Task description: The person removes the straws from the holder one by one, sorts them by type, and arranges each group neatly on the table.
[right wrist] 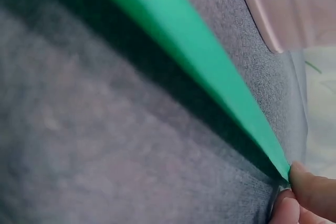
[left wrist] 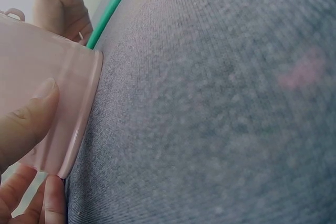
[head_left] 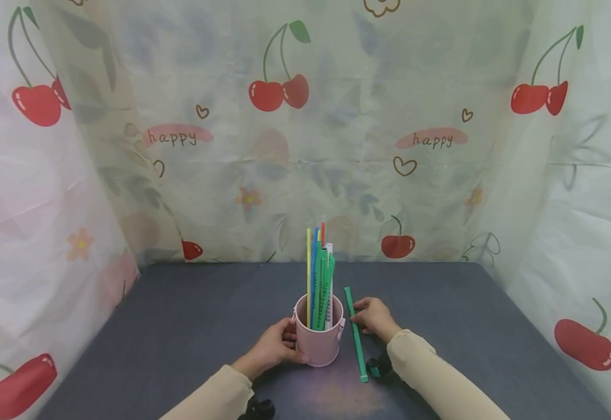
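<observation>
A small pink bucket (head_left: 318,349) stands upright on the dark table, left of a long green strip (head_left: 358,347). My left hand (head_left: 273,350) grips the bucket from its left side, thumb across the front and fingers low by its base; the left wrist view shows the thumb (left wrist: 32,114) on the wall. My right hand (head_left: 376,318) pinches the green strip by its right edge, above its middle. In the right wrist view the strip (right wrist: 210,69) runs slantwise close over the cloth, a thumb and finger at its far end. Several green, blue, yellow, red and white sticks (head_left: 320,286) stand in the bucket.
A dark grey cloth (head_left: 206,326) covers the table. Printed curtains with cherries (head_left: 284,175) close off the back and both sides. Under my right wrist, a short green end (head_left: 375,371) shows beside the black wrist camera (head_left: 381,363).
</observation>
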Demonstrator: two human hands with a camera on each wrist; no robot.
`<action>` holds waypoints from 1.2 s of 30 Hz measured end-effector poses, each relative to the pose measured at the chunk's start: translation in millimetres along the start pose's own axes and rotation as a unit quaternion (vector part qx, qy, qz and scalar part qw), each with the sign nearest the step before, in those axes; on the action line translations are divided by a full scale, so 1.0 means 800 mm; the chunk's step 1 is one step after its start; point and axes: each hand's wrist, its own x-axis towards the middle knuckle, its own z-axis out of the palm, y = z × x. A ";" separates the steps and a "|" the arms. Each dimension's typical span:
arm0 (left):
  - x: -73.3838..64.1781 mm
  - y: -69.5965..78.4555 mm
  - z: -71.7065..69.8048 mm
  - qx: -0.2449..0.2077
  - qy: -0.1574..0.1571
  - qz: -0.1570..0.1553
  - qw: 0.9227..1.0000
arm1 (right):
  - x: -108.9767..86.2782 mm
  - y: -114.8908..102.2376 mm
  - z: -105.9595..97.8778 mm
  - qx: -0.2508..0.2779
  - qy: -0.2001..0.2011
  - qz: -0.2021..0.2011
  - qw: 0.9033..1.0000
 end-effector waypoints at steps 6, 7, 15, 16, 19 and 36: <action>0.001 -0.001 -0.002 -0.001 -0.004 0.001 1.000 | -0.001 0.001 -0.003 0.021 -0.005 0.001 1.000; 0.002 -0.001 -0.003 0.002 -0.006 0.002 1.000 | -0.002 0.001 -0.003 0.022 -0.005 0.003 1.000; 0.002 -0.001 -0.003 -0.004 -0.004 -0.004 1.000 | -0.004 0.000 -0.005 0.023 -0.009 0.004 1.000; 0.002 -0.001 -0.002 -0.003 -0.004 -0.004 1.000 | -0.004 -0.001 -0.005 0.025 -0.010 0.004 1.000; 0.001 0.000 -0.001 -0.004 -0.002 -0.006 1.000 | -0.005 -0.001 -0.006 0.030 -0.013 0.003 0.999; 0.000 0.000 -0.002 -0.010 -0.005 0.000 1.000 | -0.004 -0.001 -0.008 0.066 -0.020 0.009 0.998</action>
